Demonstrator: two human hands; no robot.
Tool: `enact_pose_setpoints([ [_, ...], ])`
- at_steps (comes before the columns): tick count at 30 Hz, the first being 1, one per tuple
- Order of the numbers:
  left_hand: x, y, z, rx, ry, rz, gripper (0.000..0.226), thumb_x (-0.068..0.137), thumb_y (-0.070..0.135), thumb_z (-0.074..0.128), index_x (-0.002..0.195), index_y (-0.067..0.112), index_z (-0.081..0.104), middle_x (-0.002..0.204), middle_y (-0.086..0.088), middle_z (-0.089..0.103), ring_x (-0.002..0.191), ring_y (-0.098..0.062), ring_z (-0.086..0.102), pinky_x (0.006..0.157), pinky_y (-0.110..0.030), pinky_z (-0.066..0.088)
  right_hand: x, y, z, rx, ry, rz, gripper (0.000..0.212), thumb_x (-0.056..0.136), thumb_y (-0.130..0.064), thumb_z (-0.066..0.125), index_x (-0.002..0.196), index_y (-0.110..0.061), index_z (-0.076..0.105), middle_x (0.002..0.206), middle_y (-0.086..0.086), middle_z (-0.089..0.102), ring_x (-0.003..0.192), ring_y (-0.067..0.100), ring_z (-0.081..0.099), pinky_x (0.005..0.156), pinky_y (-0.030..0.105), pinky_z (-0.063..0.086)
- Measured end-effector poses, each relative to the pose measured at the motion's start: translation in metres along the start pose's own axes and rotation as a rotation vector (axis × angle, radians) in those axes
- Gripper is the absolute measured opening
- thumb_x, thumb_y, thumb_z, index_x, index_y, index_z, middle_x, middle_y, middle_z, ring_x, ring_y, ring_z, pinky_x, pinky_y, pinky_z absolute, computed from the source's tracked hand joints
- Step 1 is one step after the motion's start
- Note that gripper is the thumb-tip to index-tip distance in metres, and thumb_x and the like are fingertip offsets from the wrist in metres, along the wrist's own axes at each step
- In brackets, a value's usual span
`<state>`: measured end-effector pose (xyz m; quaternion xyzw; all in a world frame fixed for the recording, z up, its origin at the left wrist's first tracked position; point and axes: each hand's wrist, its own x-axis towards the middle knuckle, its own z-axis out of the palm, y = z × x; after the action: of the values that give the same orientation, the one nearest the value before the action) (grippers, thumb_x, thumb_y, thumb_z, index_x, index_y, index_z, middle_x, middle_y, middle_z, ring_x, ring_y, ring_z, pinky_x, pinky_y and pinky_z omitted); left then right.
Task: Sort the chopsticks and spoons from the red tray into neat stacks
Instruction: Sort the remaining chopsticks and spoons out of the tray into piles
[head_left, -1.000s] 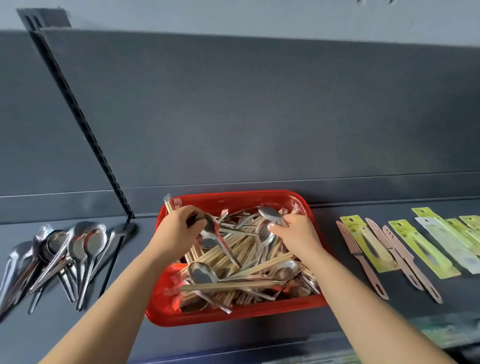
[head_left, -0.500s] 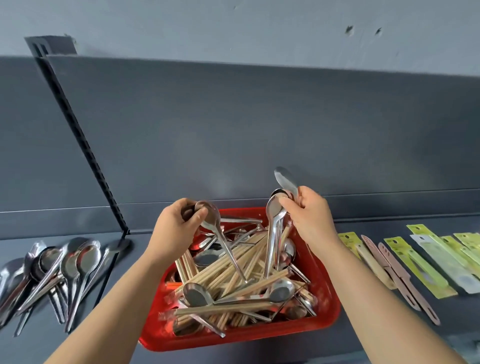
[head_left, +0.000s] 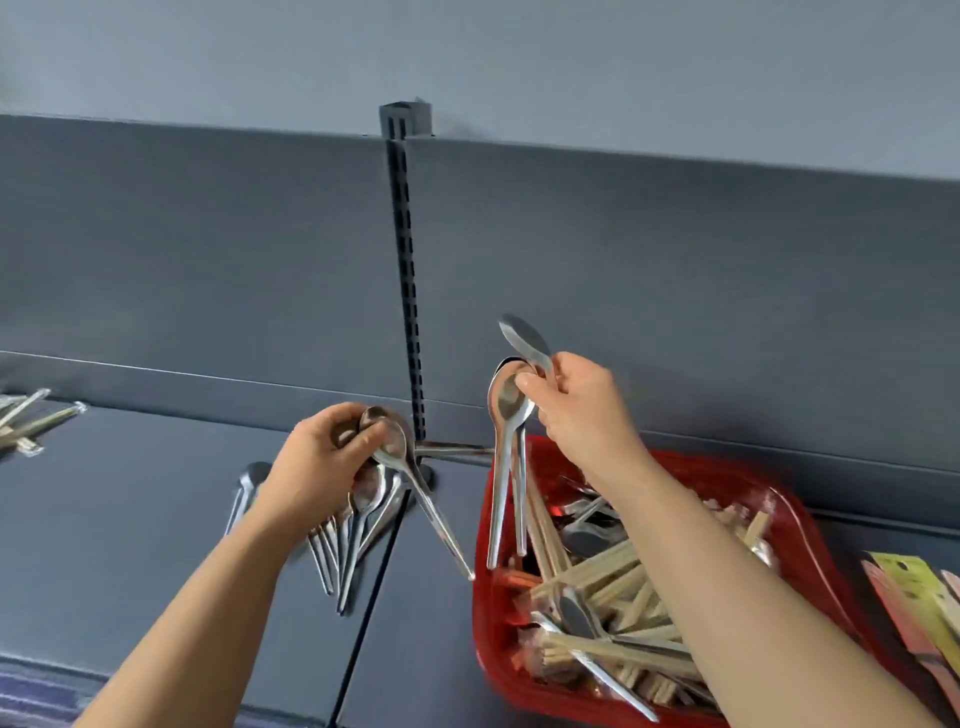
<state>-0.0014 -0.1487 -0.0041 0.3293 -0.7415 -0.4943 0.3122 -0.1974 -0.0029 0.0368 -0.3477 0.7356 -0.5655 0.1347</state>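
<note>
Both hands raised, each holding spoons; tray at lower right.
I see the left hand (head_left: 322, 462) curled round the bowls of its left-held spoons (head_left: 397, 448), handles slanting down-right, above the spoon pile (head_left: 358, 535) on the grey shelf (head_left: 130, 519). The right hand (head_left: 582, 410) pinches its right-held spoons (head_left: 501, 493) by the bowls, handles hanging into the left end of the red tray (head_left: 482, 613), which holds chopsticks (head_left: 608, 571) mixed with more spoons.

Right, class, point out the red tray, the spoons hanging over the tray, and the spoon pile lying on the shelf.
red tray (head_left: 701, 467), head view, far rim.
spoons over the tray (head_left: 506, 402), head view, front spoon's bowl.
spoon pile (head_left: 350, 561), head view, one handle.
</note>
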Motion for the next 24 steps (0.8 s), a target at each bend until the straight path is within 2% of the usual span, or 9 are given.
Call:
enact_pose_setpoints([
  [4,0.016,-0.032,-0.061,0.171,0.026,-0.042,0.016,0.091,0.017,0.063,0.076,0.018,0.066,0.053,0.009,0.059,0.044,-0.008,0.051,0.044,-0.016,0.041,0.002,-0.005,0.072,-0.107,-0.049,0.05,0.031,0.087,-0.024,0.06,0.064,-0.014,0.042,0.055,-0.002,0.041,0.051,0.016,0.036,0.051,0.027,0.031],
  [7,0.029,-0.062,-0.092,0.269,-0.024,-0.101,0.016,0.093,0.02,0.061,0.078,0.018,0.067,0.057,0.007,0.063,0.049,-0.009,0.057,0.052,-0.024,0.046,-0.005,0.004,0.122,-0.204,-0.043,0.128,0.034,0.088,-0.024,0.059,0.061,-0.018,0.04,0.053,-0.007,0.039,0.045,0.007,0.034,0.041,0.017,0.027],
  [9,0.037,-0.082,-0.105,0.313,-0.061,-0.135,0.016,0.093,0.022,0.06,0.081,0.016,0.069,0.064,0.001,0.067,0.058,-0.015,0.061,0.059,-0.029,0.048,-0.011,0.015,0.151,-0.247,-0.045,0.189,0.035,0.09,-0.021,0.057,0.061,-0.018,0.038,0.054,-0.007,0.038,0.047,0.009,0.033,0.041,0.021,0.025],
  [11,0.042,-0.1,-0.112,0.346,-0.103,-0.135,0.021,0.093,0.025,0.061,0.073,0.018,0.068,0.053,0.009,0.061,0.048,-0.006,0.053,0.051,-0.021,0.043,-0.016,0.025,0.174,-0.304,-0.043,0.255,0.033,0.092,-0.021,0.054,0.063,-0.015,0.039,0.057,-0.002,0.039,0.051,0.014,0.034,0.046,0.029,0.023],
  [13,0.046,-0.115,-0.116,0.383,-0.145,-0.136,0.025,0.093,0.028,0.06,0.069,0.02,0.066,0.046,0.013,0.056,0.04,-0.002,0.046,0.043,-0.014,0.033,-0.02,0.035,0.191,-0.33,-0.018,0.317,0.037,0.095,-0.022,0.05,0.061,-0.014,0.038,0.057,0.0,0.038,0.051,0.015,0.031,0.048,0.03,0.022],
  [16,0.053,-0.133,-0.118,0.439,-0.172,-0.141,0.024,0.094,0.031,0.058,0.08,0.015,0.069,0.065,-0.002,0.067,0.055,-0.015,0.053,0.054,-0.027,0.04,-0.026,0.046,0.21,-0.317,0.031,0.383,0.044,0.096,-0.018,0.048,0.055,-0.015,0.033,0.054,0.001,0.034,0.052,0.016,0.029,0.05,0.032,0.021],
  [18,0.055,-0.142,-0.118,0.46,-0.168,-0.136,0.025,0.095,0.033,0.057,0.081,0.014,0.067,0.066,-0.006,0.065,0.054,-0.018,0.05,0.052,-0.028,0.037,-0.029,0.051,0.219,-0.3,0.054,0.413,0.042,0.095,-0.015,0.048,0.055,-0.013,0.035,0.056,0.005,0.04,0.057,0.021,0.037,0.055,0.031,0.026],
  [21,0.056,-0.152,-0.116,0.513,-0.143,-0.125,0.029,0.095,0.036,0.055,0.076,0.014,0.059,0.069,-0.003,0.058,0.058,-0.019,0.049,0.051,-0.029,0.032,-0.032,0.055,0.227,-0.262,0.083,0.466,0.033,0.097,-0.014,0.042,0.068,-0.002,0.05,0.071,0.019,0.059,0.064,0.028,0.054,0.059,0.034,0.041],
  [24,0.056,-0.157,-0.114,0.498,-0.08,-0.12,0.023,0.095,0.031,0.054,0.076,0.019,0.054,0.082,-0.001,0.053,0.068,-0.02,0.049,0.059,-0.03,0.032,-0.034,0.056,0.23,-0.239,0.097,0.469,0.023,0.097,-0.008,0.038,0.087,0.002,0.056,0.076,0.016,0.064,0.063,0.025,0.062,0.059,0.032,0.05],
])
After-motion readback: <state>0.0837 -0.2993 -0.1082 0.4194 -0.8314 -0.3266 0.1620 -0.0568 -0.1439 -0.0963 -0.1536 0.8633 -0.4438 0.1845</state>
